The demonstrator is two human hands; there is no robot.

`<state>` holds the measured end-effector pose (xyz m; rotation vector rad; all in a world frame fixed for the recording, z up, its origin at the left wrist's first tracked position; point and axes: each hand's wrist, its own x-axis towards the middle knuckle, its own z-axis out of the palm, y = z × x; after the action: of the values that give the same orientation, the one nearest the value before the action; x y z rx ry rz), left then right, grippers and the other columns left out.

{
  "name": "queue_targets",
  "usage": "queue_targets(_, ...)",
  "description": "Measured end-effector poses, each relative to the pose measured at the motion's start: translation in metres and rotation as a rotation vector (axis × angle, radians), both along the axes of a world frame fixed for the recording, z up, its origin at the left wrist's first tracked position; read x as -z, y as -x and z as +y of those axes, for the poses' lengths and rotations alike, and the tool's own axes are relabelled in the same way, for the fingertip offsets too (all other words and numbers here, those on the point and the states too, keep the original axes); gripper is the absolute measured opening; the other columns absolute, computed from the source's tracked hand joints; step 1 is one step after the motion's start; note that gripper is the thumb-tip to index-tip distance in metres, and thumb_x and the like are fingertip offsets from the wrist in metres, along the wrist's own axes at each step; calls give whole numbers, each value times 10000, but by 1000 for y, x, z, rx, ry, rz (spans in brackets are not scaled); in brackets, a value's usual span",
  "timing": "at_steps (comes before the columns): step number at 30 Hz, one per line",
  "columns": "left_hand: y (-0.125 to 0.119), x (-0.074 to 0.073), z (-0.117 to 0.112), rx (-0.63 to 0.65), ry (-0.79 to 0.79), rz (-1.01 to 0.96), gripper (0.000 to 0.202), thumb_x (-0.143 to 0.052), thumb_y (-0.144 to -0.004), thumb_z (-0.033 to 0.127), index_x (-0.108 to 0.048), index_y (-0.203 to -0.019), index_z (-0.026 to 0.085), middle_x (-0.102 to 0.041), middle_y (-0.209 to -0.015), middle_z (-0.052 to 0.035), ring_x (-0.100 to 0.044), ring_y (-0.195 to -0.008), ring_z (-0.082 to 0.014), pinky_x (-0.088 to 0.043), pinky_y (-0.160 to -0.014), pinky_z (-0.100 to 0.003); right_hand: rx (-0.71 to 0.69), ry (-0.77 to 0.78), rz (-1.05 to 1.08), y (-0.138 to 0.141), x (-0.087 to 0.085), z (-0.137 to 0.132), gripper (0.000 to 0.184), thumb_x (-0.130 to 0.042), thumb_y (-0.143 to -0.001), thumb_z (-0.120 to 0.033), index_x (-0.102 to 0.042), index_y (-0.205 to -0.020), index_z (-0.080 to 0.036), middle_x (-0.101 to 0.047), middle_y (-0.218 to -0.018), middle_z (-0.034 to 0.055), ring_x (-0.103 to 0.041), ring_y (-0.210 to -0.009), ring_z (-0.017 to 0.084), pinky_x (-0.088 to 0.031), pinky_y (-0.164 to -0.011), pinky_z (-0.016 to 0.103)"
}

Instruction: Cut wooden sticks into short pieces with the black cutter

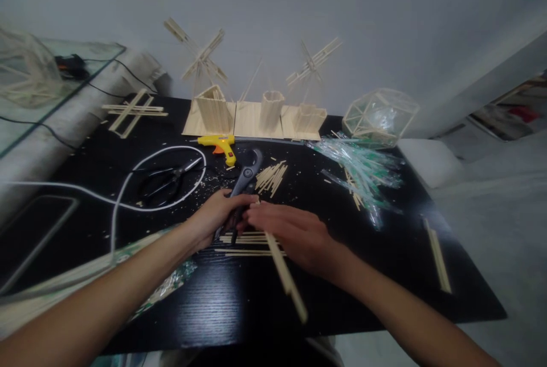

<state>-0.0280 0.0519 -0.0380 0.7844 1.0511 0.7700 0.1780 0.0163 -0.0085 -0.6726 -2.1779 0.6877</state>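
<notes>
My left hand (220,213) is closed round a dark grey hand cutter (245,178) that has a curved end and a round pivot; its handles come out below my fingers. The thumb reaches over to the tips of some thin wooden sticks. Those wooden sticks (282,270) are in my right hand (299,233), slanting down toward the table's front edge, with its fingers pressed together over their upper part. Both hands meet at the stick ends. Beneath them, several long sticks (245,253) lie flat. Just beyond is a pile of short cut sticks (272,178).
A yellow glue gun (220,143) lies beyond my hands, with black pliers (171,182) and a white cable (122,199) to the left. Behind stand stick-built windmill models (212,113). Plastic wrappers (363,164) and a geometric stick frame (380,116) are at right.
</notes>
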Motion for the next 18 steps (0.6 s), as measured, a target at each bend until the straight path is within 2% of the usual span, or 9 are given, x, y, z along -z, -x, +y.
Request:
queue_targets(2,1,-2,1,45,36,-37,306,-770,-778,395,-656,-683,127,-539,-519,18,-489,-402,-94,-432,-402,-220,105,67,13,0,-7,14,301,-565,-1003,-169,-728,-1231,-280,-772,-1181,40,-737,-1096,219,-599,-980,403)
queue_targets(5,3,-10,5,-47,-20,-75,263,-769,-780,366,-658,-716,136,-527,-550,36,-510,-447,-97,-438,-445,-221,216,156,3,3,-12,38,175,-647,-974,-258,-791,-1071,-281,-808,-1038,11,-772,-955,226,-605,-874,352)
queue_targets(8,7,-22,9,-173,-163,-27,238,-790,-764,321,-641,-689,151,-573,-582,24,-561,-520,-116,-479,-540,-240,200,220,-23,7,-6,51,135,-682,-949,-265,-800,-1010,-242,-814,-986,22,-775,-898,218,-582,-835,316)
queue_targets(11,10,-35,8,-231,-383,163,195,-811,-754,317,-690,-739,165,-634,-606,15,-603,-598,-131,-501,-648,-243,164,261,-49,10,8,52,135,-673,-951,-270,-795,-993,-229,-814,-956,31,-772,-863,206,-560,-811,295)
queue_targets(13,11,-44,4,-269,-467,261,192,-848,-713,309,-717,-767,180,-673,-651,13,-633,-655,-147,-522,-713,-259,155,281,-52,12,18,49,137,-670,-951,-278,-791,-991,-229,-812,-944,33,-764,-847,197,-544,-796,282)
queue_targets(16,8,-55,-2,-280,-543,303,196,-870,-692,291,-732,-792,195,-767,-924,-40,-708,-893,-214,-557,-873,-326,150,278,-46,12,25,46,147,-661,-957,-291,-783,-974,-211,-801,-899,35,-734,-791,174,-513,-757,256)
queue_targets(18,5,-60,-6,-242,-575,306,187,-869,-699,281,-718,-778,204,-773,-1013,-52,-713,-995,-246,-559,-944,-371,145,256,-53,12,26,45,161,-648,-964,-295,-774,-943,-197,-779,-837,24,-691,-722,151,-483,-709,238)
